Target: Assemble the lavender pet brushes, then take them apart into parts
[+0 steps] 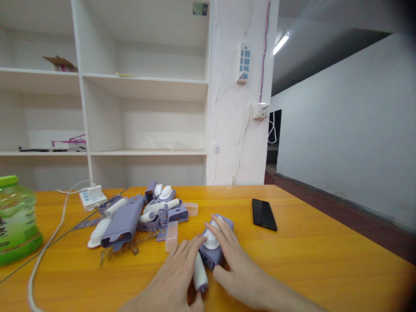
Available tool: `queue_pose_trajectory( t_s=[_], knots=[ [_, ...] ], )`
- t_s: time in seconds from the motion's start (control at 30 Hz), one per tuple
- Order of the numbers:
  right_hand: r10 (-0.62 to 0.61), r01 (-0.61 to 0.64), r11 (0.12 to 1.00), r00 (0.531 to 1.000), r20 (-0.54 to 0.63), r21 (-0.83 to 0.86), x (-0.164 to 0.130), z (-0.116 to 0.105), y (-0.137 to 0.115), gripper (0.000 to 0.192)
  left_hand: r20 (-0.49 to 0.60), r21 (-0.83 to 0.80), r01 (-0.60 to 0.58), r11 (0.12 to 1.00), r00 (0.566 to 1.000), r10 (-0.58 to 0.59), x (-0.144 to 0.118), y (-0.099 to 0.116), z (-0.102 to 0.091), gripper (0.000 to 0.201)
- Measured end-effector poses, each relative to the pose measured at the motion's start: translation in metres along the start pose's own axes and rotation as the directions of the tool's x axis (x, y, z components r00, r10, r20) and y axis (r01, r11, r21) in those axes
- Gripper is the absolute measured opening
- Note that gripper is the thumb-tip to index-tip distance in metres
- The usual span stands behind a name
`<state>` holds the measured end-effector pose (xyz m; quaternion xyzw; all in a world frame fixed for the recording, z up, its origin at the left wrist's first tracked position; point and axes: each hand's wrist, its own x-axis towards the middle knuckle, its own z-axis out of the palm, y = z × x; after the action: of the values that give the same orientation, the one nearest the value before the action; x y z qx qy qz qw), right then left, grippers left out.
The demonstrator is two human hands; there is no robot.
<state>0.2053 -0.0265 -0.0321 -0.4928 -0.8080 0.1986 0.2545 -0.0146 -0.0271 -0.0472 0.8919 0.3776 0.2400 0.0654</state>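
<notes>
Near the table's front edge, a purple plastic housing (210, 258) with a white ridged piece (212, 236) on it lies under my right hand (234, 258). My right fingers reach over its top and far side, and the thumb is at its near end. A white cylindrical handle (199, 274) with a dark purple end lies just left of the housing. My left hand (178, 269) curls around that handle, its thumb by the near end and its index fingertip close to the white ridged piece. Part of the handle is hidden by the fingers.
Left of my hands lies a pile of purple housings (125, 221), white parts and small metal springs (143, 239). Clear plastic pieces (171, 236) lie beside it. A black phone (264, 214) is at right. A green-lidded jar (16, 221), power strip (92, 197) and white cable (48, 255) are at left.
</notes>
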Motion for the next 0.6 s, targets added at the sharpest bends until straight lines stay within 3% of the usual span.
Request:
queue_pose_trajectory(
  t_s=[0.23,0.43,0.6],
  knots=[
    [-0.047,0.043,0.993,0.998,-0.03,-0.111,-0.002,-0.009,0.004,0.084,0.01,-0.083,0.052,0.995,0.999,-0.052,0.006,0.001,0.003,0.085],
    [-0.105,0.09,0.977,0.992,-0.069,-0.191,-0.002,-0.016,0.01,0.08,0.132,0.006,0.02,1.0,0.991,-0.021,-0.002,-0.024,0.012,0.098],
    [-0.176,0.161,0.968,0.982,-0.065,-0.191,-0.003,-0.023,0.013,0.074,0.034,-0.064,-0.054,0.996,0.998,0.057,-0.01,-0.015,-0.01,0.082]
  ],
)
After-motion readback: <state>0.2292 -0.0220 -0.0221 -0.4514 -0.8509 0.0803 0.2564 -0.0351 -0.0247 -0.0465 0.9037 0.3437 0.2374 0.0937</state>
